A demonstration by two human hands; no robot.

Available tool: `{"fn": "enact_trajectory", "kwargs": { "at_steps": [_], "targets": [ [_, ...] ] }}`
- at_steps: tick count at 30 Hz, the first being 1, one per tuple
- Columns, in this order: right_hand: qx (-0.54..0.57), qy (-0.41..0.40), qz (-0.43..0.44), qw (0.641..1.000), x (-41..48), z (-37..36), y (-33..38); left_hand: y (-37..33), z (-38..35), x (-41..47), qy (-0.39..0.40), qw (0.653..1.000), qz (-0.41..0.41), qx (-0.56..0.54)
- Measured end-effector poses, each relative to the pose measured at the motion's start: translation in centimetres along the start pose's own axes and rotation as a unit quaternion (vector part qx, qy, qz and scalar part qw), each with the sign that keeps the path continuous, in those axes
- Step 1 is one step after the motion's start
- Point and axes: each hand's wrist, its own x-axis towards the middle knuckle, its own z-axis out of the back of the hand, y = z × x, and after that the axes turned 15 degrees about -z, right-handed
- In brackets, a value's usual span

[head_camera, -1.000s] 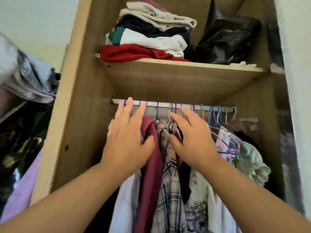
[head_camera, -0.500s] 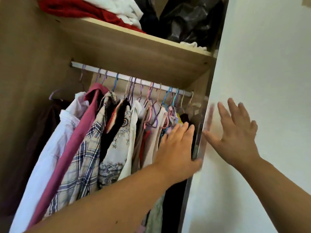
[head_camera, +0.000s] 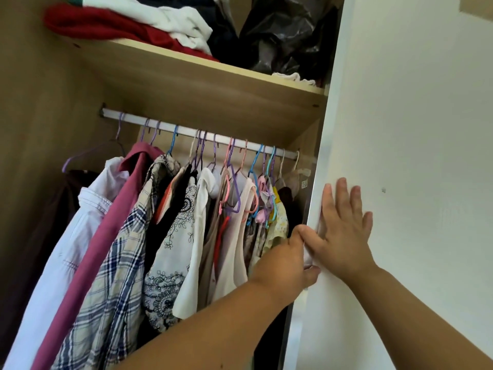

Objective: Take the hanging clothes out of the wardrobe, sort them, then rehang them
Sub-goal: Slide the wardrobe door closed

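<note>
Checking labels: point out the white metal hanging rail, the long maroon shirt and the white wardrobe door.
white metal hanging rail (head_camera: 186,131), head view, bare stretch between hanger hooks
long maroon shirt (head_camera: 106,236), head view, middle of its front panel
white wardrobe door (head_camera: 413,116), head view, bare upper face

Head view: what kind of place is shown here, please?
Probably a bedroom at home, at an open wardrobe: shirts and tops on coloured hangers along a rail, folded clothes on the wooden shelf above, and a white door at the right.
</note>
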Motion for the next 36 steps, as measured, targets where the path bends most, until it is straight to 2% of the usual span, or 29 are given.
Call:
{"fn": "enact_trajectory", "kwargs": {
  "at_steps": [12,19,24,29,33,36],
  "targets": [
    [-0.009,-0.044,-0.001,0.999,-1.3,-0.8,6.1,3.7,3.4,-2.9,-0.041,0.996,-0.008,-0.081],
    [0.017,-0.081,0.012,0.996,-3.2,-1.7,13.3,8.2,8.1,-6.6,-0.059,0.997,-0.004,-0.055],
    [0.030,-0.100,0.053,0.993,-4.3,-2.5,18.1,11.3,12.1,-9.3,-0.065,0.997,-0.002,-0.048],
    [0.040,-0.138,0.149,0.978,-4.8,-2.5,21.2,14.1,16.3,-12.0,-0.068,0.996,0.028,-0.053],
    [0.047,-0.148,0.195,0.968,-5.2,-3.1,24.1,16.2,19.2,-13.9,-0.076,0.995,0.053,-0.023],
    [0.046,-0.144,0.202,0.968,-5.9,-4.0,26.7,17.4,20.8,-15.8,-0.088,0.989,0.071,0.091]
  ]
}}
